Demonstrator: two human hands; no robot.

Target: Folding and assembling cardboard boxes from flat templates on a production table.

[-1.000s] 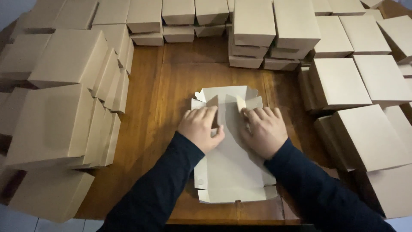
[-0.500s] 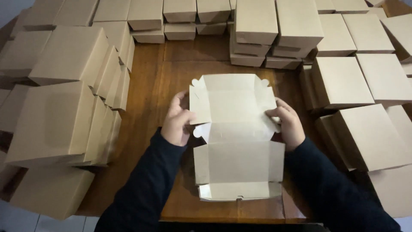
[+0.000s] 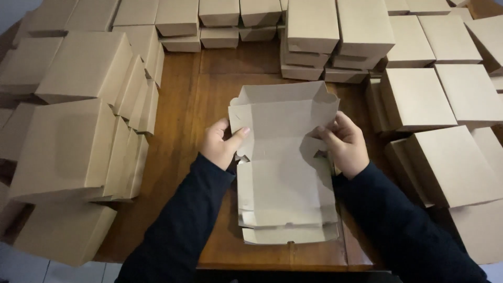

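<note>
**Half-folded box could crease or slip**

Left hand point(image 3: 222, 147) and right hand point(image 3: 346, 144) pinch the side edges of the flat cardboard box point(image 3: 283, 157), raised over the tabletop point(image 3: 209, 89). Uneven pressure may crumple flaps; elbows risk toppling finished boxes point(image 3: 78, 141) nearby.

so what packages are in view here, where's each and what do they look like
Unfolded box blank: centre of the wooden table, plain brown card, held by left hand and right hand.
Flat blanks: stacked beneath it.
Finished boxes, left: plain brown, leaning rows.
Finished boxes, right: same, rectangular.
Boxes at back: stacked.
</note>
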